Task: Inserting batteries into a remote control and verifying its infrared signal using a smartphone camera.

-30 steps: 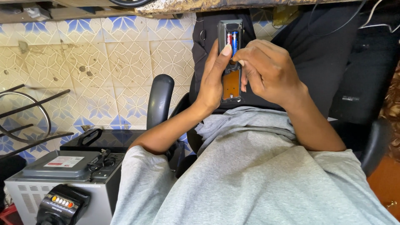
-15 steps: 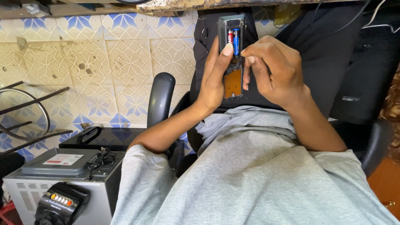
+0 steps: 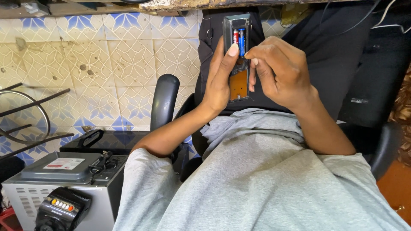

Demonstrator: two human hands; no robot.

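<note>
Grey metal box [image 3: 64, 171]: lower left corner, cables on its lid.
Left hand [image 3: 220, 81]: wrapped around remote control [image 3: 238, 60], held above the lap.
Battery bay: open, two batteries [image 3: 239, 40] inside.
Right hand [image 3: 278, 70]: fingertips pinched at remote's middle.

- A rectangular white label [image 3: 64, 163] with a red band along its top lies flat on the grey lid of the box-shaped machine [image 3: 60, 182] at lower left
- No packages, signs or screens show
</note>
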